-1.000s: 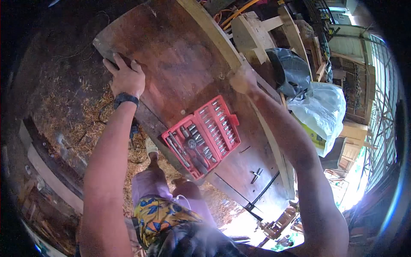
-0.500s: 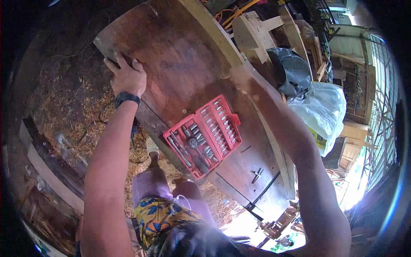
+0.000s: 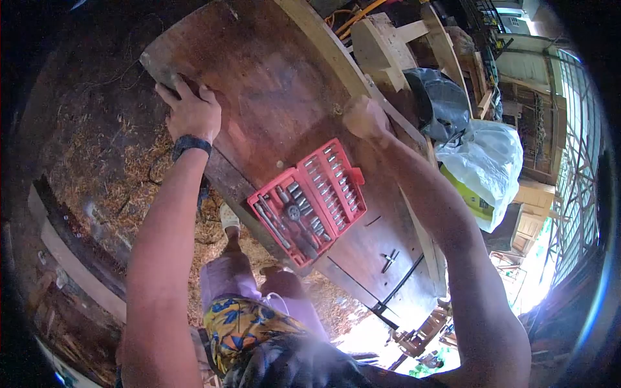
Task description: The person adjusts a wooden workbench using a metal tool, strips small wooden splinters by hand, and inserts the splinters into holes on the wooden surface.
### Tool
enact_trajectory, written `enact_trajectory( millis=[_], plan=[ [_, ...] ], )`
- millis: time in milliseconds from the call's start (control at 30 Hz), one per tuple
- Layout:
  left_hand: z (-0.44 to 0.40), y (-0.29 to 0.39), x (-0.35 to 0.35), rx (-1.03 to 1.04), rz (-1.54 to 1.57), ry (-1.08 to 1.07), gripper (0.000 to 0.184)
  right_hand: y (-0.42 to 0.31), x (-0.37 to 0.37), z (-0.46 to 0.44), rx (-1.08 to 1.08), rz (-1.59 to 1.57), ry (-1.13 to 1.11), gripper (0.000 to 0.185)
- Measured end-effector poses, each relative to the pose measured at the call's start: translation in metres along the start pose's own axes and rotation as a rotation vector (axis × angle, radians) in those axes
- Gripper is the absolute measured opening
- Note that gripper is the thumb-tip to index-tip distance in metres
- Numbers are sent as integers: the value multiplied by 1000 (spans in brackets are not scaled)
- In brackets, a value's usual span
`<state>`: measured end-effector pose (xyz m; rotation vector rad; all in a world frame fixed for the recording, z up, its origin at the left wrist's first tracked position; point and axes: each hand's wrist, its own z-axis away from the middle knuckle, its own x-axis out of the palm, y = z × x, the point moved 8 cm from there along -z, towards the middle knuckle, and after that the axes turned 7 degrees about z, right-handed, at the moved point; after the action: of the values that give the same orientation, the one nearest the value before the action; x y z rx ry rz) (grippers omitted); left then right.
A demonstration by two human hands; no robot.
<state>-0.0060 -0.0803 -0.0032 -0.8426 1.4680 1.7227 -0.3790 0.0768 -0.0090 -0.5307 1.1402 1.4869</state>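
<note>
My left hand [image 3: 195,116] rests with spread fingers on the left edge of a worn brown wooden tabletop [image 3: 272,90]; a dark watch or band circles its wrist. By the pale strip along the far side, my right hand [image 3: 366,119] is closed in a fist against the top, and whatever it may hold is hidden. Between my arms lies an opened red socket set case [image 3: 299,169]. Rows of small bits fill one half; sockets, a ratchet handle [image 3: 304,226] and a rod fill the other. A small metal T-shaped tool [image 3: 389,260] lies to the right of the case.
Beyond the top stand a wooden frame [image 3: 381,52], a black plastic item [image 3: 440,103] and a white plastic bag [image 3: 485,161] with something yellow-green inside. A slot [image 3: 402,284] crosses the right end of the tabletop. Wood shavings [image 3: 129,168] cover the floor.
The right hand, smeared by motion before, now shows sharply as a fist at the far edge. My left hand and the case have barely moved.
</note>
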Motion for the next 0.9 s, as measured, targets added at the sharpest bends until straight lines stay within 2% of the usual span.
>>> enact_trajectory(
  millis=[67,200,267,367,467,567,767,900],
  plan=[
    [1,-1,0,-8,3,-1,69,0,-16,-5,201,-200,34,21],
    [1,1,-2,-23,-23,-27,69,-9,-51,10,-25,-202,112,20],
    [1,1,-1,-17,-25,-27,70,-11,-47,9,-37,-50,143,19],
    [-1,-2,3,7,-25,8,71,-19,-52,11,-54,-172,87,24],
    [-1,-3,1,-11,-25,-9,71,-30,-65,21,-99,-11,52,23],
    [-1,-2,1,-8,-9,-13,72,-15,-67,20,-101,76,163,24],
    [-1,-2,-1,13,-11,36,70,-15,-37,10,-110,-1,39,16],
    [-1,-4,1,20,-1,52,70,-6,-41,16,-105,-134,191,21]
  ],
)
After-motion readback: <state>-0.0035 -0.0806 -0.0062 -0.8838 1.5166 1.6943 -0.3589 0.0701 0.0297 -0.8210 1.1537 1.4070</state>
